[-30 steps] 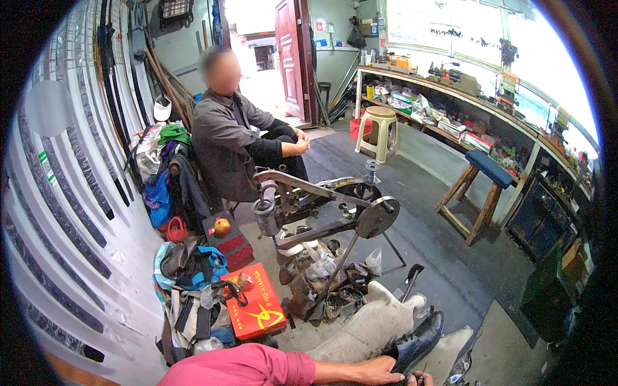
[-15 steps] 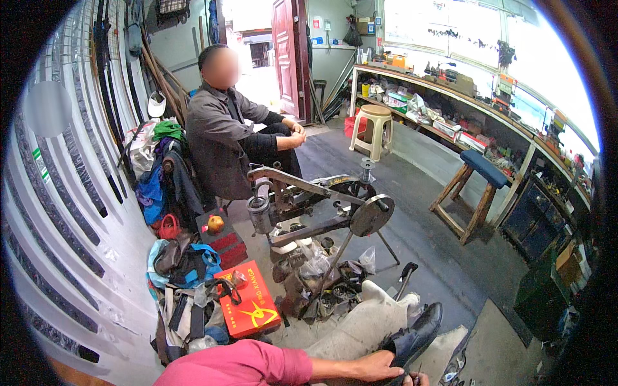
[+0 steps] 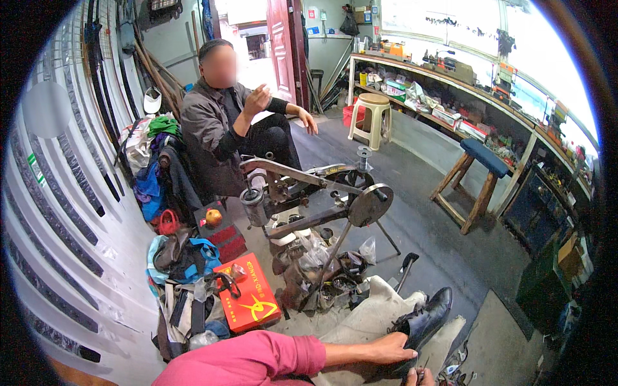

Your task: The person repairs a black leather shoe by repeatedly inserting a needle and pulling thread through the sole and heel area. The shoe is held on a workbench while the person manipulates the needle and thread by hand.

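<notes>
A black leather lace-up shoe (image 3: 428, 321) rests on the pale cloth (image 3: 364, 321) over my lap, toe pointing away. My left hand (image 3: 389, 348), reaching in from a pink sleeve, is closed on the shoe's heel end, thumb on top; the other fingers are mostly hidden. Just below it, at the lower edge, my right hand (image 3: 420, 377) is cut off by the frame. Its fingertips pinch a thin dark tool (image 3: 423, 364), too small to name exactly, close to the shoe's heel.
Ahead stands a hand-cranked sewing machine (image 3: 315, 193) with bags and parts around its legs. A red shoe box (image 3: 248, 302) and piled cloth (image 3: 190, 309) lie left. Beyond sits a person (image 3: 215, 122). Two stools (image 3: 372, 119) and a cluttered workbench (image 3: 444, 83) are to the right.
The seated person has raised one hand from the lap and spread the hands apart. My view has shifted slightly. My left hand stays on the shoe; my right hand shows a little more.
</notes>
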The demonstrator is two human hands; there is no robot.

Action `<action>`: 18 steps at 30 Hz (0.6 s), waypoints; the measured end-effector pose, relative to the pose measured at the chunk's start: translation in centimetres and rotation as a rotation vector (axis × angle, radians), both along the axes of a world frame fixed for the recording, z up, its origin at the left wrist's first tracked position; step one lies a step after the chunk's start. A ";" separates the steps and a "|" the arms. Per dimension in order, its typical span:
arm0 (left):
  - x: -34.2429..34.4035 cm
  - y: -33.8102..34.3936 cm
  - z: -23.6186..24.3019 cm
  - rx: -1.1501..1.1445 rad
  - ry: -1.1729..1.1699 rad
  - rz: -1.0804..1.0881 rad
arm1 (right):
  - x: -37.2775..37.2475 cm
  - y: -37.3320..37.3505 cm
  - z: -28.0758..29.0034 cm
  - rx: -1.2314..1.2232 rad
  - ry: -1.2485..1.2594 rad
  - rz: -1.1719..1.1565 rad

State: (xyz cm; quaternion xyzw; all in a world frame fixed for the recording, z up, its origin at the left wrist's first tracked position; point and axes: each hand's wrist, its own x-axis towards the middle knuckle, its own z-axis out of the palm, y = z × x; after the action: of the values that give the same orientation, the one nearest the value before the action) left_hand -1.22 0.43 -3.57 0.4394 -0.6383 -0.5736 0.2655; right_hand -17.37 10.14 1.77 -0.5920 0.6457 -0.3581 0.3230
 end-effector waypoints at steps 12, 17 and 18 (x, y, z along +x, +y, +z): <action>1.2 -0.7 2.3 0.134 -0.208 -0.069 | -2.1 -0.7 -2.3 0.051 -0.017 -0.171; 1.3 -1.0 2.6 0.285 -0.109 -0.007 | -4.0 0.4 -3.0 0.107 -0.143 -0.203; 1.2 -1.2 2.7 0.318 -0.093 -0.011 | -4.3 0.6 -3.2 0.155 -0.136 -0.222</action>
State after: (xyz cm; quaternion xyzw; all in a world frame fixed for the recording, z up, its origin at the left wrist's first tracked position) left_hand 0.00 -0.72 -0.91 0.4986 -0.5535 -0.6477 0.1598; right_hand -21.71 10.75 -1.38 -0.4645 0.7096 -0.3800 0.3693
